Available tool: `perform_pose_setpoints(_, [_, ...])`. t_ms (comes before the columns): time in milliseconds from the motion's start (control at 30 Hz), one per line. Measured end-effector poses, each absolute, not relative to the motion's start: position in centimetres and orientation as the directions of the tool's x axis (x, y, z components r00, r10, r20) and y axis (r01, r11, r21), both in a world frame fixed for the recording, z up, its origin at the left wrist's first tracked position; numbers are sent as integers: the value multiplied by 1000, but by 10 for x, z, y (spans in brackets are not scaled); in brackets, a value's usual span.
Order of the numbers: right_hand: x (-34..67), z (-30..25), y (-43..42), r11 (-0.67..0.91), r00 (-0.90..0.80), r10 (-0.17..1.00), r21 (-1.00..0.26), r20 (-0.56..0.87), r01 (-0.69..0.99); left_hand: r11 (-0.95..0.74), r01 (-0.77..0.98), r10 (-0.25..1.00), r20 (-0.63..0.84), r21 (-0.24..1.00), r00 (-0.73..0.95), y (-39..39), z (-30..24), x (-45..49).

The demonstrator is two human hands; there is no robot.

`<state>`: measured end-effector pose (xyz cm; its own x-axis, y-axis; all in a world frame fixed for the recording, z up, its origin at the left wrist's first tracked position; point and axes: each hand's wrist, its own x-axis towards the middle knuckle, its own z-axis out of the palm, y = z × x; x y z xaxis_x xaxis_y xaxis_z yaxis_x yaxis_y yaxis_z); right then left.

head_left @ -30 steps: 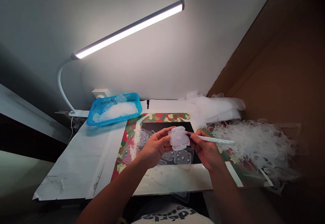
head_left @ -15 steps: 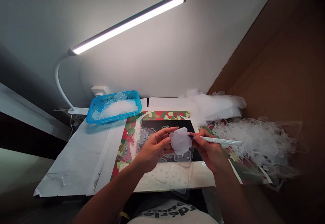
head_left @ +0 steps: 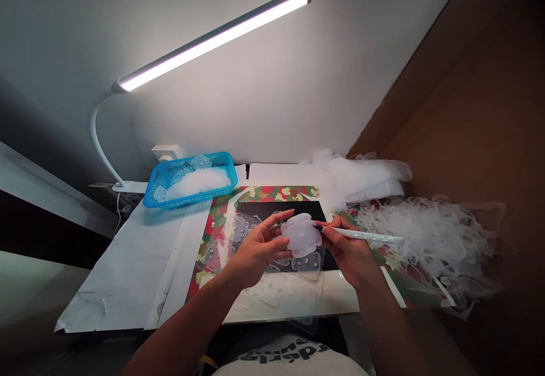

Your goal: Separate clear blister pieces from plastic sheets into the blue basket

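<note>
My left hand [head_left: 255, 248] pinches a small translucent white plastic piece [head_left: 300, 235] with rounded lobes, held up above the work mat. My right hand [head_left: 347, 251] grips a thin white stick-like tool [head_left: 366, 235] like a pen, its dark tip touching the right edge of the piece. Beneath both hands lies a clear sheet of similar moulded pieces [head_left: 279, 262] on a black mat [head_left: 272, 210], which rests on a camouflage-patterned sheet [head_left: 276, 193].
A blue basket [head_left: 189, 186] with white pieces stands at the back left under a white desk lamp [head_left: 213, 38]. A heap of thin white plastic trimmings [head_left: 426, 245] lies at the right, plastic bags [head_left: 361, 174] behind it. A brown cardboard wall [head_left: 477, 109] closes the right side.
The piece has been turned slightly between my fingers and sits a little higher. The view shifted down a bit from one second ago. Both hands stay in place.
</note>
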<state>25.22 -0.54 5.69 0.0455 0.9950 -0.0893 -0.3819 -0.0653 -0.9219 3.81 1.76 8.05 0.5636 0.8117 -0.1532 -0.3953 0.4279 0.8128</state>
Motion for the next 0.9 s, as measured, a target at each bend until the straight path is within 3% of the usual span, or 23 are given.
perform_pose_setpoints(367, [252, 66, -10, -63, 28, 997, -940, -77, -336, 366, -369, 817, -105, 854, 566, 18, 70, 38])
perform_pose_setpoints(433, [256, 61, -9, -81, 18, 996, -945, -91, -317, 306, -374, 862, -88, 876, 500, 27, 64, 32])
perform_pose_setpoints(533, [262, 41, -8, -155, -30, 988, -957, -152, -243, 98, -357, 971, -9, 929, 241, 66, 63, -2])
perform_pose_setpoints(600, [263, 23, -8, -228, -60, 974, -951, -220, -207, -77, -209, 997, 82, 975, 15, 103, 72, -39])
perform_pose_setpoints(667, [262, 7, -8, -259, -42, 966, -945, -256, -199, -168, 92, 972, 181, 981, -150, 136, 81, -77])
perform_pose_setpoints(733, [259, -3, -9, -248, -14, 968, -950, -250, -191, -173, 478, 921, 314, 861, -232, 157, 82, -100])
perform_pose_setpoints(800, [257, -8, -10, -248, -11, 968, -952, -250, -180, -232, 717, 864, 478, 657, -158, 162, 70, -101])
perform_pose_setpoints(867, [256, -10, -9, -264, -11, 964, -946, -267, -189, -385, 765, 855, 512, 516, 85, 152, 48, -82])
perform_pose_setpoints(900, [256, -11, -8, -270, -6, 962, -942, -274, -198, -483, 733, 849, 462, 479, 258, 143, 36, -68])
